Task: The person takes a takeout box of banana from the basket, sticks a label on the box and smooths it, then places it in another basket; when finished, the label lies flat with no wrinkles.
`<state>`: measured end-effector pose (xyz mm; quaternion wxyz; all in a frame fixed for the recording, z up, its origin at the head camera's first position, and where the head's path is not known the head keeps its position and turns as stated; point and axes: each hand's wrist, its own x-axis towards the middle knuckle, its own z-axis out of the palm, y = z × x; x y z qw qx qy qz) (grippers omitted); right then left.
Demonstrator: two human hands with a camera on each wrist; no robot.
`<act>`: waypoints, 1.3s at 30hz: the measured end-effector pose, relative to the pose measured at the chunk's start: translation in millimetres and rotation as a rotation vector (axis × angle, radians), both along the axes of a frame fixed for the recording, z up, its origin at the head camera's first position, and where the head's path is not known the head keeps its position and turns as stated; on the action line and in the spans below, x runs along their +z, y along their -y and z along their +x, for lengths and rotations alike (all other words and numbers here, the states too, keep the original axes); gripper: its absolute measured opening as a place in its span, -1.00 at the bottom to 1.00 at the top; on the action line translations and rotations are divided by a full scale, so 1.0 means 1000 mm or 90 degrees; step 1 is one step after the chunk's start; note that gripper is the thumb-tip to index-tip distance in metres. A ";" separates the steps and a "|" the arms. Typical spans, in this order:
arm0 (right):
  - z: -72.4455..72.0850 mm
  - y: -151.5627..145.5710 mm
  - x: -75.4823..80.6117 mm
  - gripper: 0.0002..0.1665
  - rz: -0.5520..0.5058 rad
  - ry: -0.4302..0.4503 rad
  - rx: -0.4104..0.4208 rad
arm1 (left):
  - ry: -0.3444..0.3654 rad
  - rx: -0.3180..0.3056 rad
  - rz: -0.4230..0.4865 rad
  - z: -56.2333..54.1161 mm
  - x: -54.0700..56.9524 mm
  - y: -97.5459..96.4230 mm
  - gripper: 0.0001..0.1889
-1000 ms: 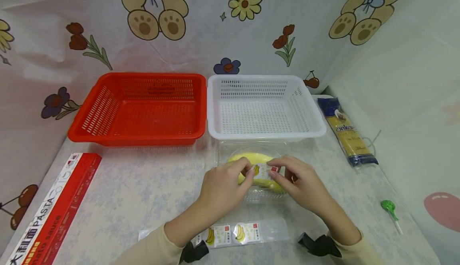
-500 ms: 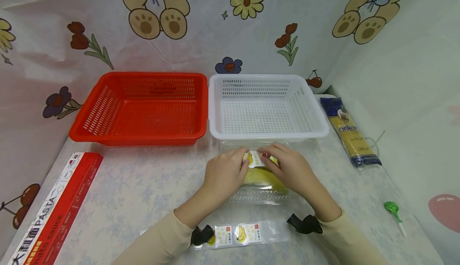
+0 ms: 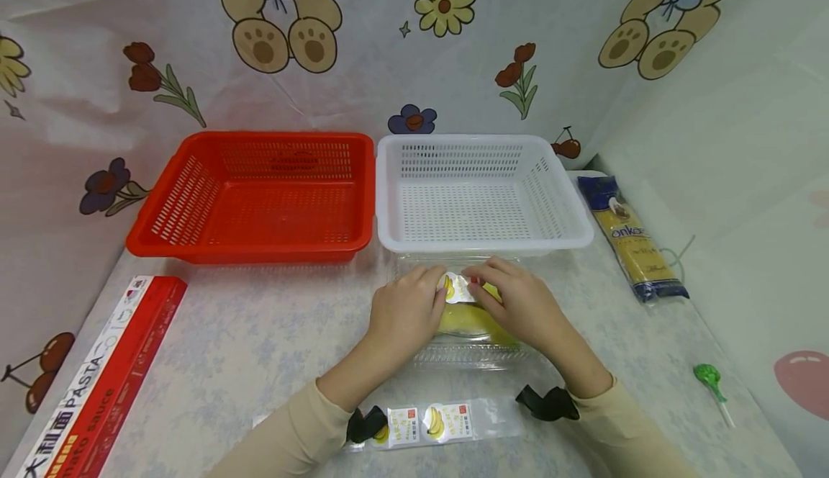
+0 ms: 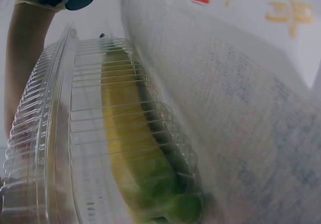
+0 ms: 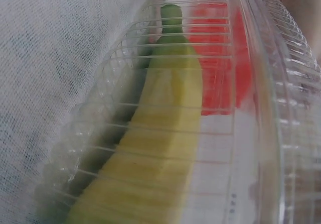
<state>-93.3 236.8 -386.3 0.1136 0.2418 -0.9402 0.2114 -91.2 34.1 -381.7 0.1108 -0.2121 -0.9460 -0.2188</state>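
Head view: banana label (image 3: 460, 288) between both hands (image 3: 406, 309), over clear container (image 3: 468, 358).

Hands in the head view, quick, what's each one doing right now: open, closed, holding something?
Left hand: closed, holding the left end of the banana label.
Right hand: closed, holding the right end of the same label.

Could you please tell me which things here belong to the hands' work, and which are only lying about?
Likely in the job:
- left hand and right hand
- banana label between them
- clear container
- banana inside it
- label strip

Seem only lying about:
- red basket
- white basket
- red pasta box
- blue-and-yellow packet
- green lollipop
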 end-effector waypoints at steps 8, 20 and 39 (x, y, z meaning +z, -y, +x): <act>0.001 0.002 -0.001 -0.76 0.004 0.005 -0.008 | 0.003 0.006 -0.012 0.000 -0.001 0.000 -0.74; 0.002 0.003 -0.001 -0.74 0.011 -0.011 -0.012 | 0.005 0.007 -0.028 -0.001 -0.002 0.000 -0.74; 0.008 -0.011 -0.003 -0.74 -0.041 -0.006 0.021 | 0.037 -0.012 -0.009 0.001 0.000 0.006 -0.88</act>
